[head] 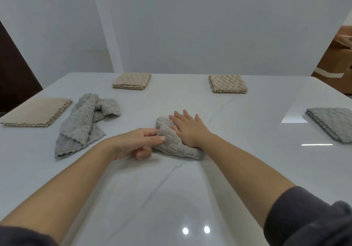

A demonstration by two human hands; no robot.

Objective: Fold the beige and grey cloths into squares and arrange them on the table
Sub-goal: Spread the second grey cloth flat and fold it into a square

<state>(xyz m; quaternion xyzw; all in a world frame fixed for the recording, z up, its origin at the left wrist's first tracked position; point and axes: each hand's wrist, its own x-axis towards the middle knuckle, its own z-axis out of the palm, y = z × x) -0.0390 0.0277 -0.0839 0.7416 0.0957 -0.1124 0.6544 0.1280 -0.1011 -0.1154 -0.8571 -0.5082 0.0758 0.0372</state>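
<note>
One half-folded grey cloth [171, 146] lies mid-frame on the tabletop [190, 188]. My left hand [139, 142] pinches its left edge, and my right hand [187, 129] presses flat on it, fingers straight. Left of it sprawls a crumpled grey cloth [82, 125]. A folded beige cloth [36, 111] sits at the left edge, a folded grey cloth [333, 121] at the right edge, and two beige squares [132, 80] [227, 83] higher up.

Right hand [188, 129] pressing flat on grey cloth [177, 147], table [190, 198] centre. Left hand [137, 142] pinching its 9 o'clock edge. Crumpled cloth [82, 125] lying at 9 o'clock. Folded beige square [131, 80] sitting at 11 o'clock, second beige square [227, 83] at 1 o'clock.
</note>
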